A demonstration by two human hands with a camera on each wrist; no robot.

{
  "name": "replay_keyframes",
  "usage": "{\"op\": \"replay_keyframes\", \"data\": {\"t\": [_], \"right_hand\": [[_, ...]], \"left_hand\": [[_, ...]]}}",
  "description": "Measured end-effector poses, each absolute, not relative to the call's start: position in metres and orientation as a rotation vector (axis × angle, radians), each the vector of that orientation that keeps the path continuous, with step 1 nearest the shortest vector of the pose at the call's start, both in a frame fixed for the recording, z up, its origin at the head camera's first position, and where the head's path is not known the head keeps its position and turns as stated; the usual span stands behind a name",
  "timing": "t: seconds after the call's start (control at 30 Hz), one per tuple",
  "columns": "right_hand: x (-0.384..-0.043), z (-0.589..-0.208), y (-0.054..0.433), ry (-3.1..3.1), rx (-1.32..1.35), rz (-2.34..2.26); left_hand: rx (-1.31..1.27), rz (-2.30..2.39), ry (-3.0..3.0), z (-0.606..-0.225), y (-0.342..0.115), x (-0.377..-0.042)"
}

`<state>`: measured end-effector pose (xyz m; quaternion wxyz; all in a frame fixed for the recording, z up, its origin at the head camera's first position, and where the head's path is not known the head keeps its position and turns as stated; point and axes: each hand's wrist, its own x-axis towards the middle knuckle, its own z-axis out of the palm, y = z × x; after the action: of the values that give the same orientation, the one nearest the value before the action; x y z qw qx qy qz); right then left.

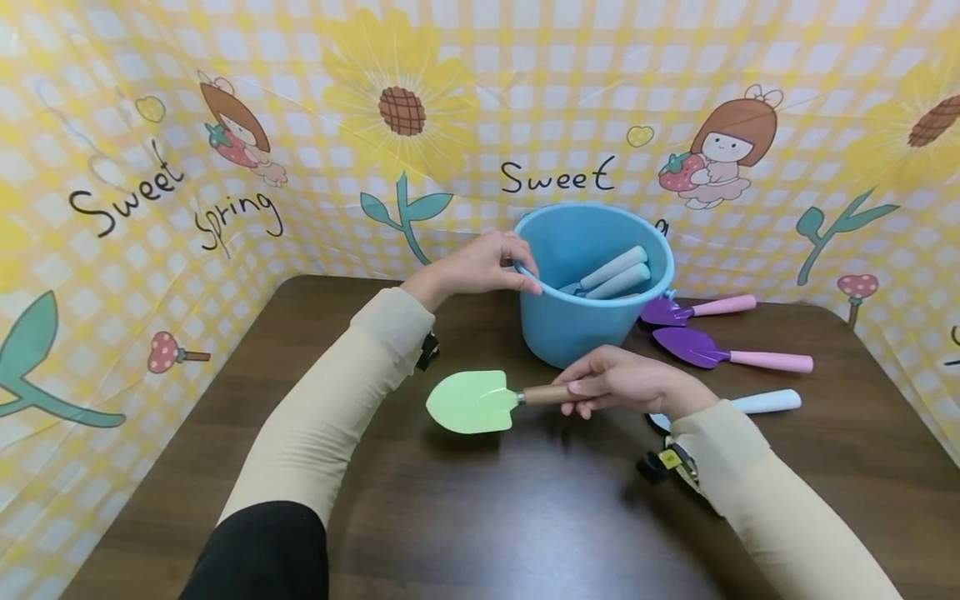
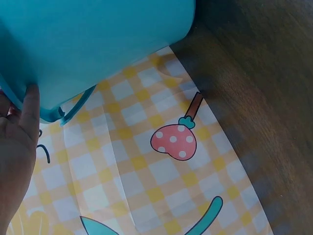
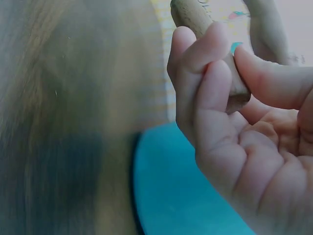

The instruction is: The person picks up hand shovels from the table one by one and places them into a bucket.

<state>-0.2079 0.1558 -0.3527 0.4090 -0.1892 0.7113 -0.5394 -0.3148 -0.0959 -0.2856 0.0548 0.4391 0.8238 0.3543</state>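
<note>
Yellow-checked cloth [image 1: 525,92] backs a dark wooden table [image 1: 465,525], over which the right hand [image 1: 618,382] grips the wooden handle [image 1: 546,395] of a green trowel [image 1: 468,402] in front of a blue bucket [image 1: 573,329], whose rim [image 1: 607,302] the left hand [image 1: 483,265] pinches, while two purple trowels [image 1: 688,347] lie to the bucket's right.

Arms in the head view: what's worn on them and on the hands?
The left hand and right hand are gloveless. The left sleeve and right sleeve are cream; black cloth covers the left arm higher up. The left wrist device is small and black; the right wrist device is black with a yellow patch.
</note>
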Motion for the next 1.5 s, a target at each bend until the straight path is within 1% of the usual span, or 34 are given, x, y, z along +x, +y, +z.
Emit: {"op": "replay_keyframes", "data": {"t": [0.43,0.63,0.93,1.17,1.27,1.5], "right_hand": [[-0.176,-0.314,0.230,1.763,-0.560,-1.557],[-0.174,-0.295,0.250,1.694,-0.662,-1.636],[-0.194,-0.271,0.269,1.607,-0.754,-1.749],[-0.211,-0.253,0.276,1.489,-0.665,-1.832],[-0.220,-0.247,0.280,1.498,-0.633,-1.839],[-0.241,-0.237,0.287,1.733,-0.524,-1.755]], "left_hand": [[1.361,1.026,2.553,-0.284,-0.100,-0.310],[1.378,1.026,2.587,-0.285,-0.102,-0.303],[1.263,1.173,2.617,-0.294,-0.105,-0.288],[1.201,1.334,2.617,-0.304,-0.106,-0.282],[1.214,1.343,2.638,-0.305,-0.106,-0.281],[1.267,1.461,2.665,-0.312,-0.106,-0.274]]}}
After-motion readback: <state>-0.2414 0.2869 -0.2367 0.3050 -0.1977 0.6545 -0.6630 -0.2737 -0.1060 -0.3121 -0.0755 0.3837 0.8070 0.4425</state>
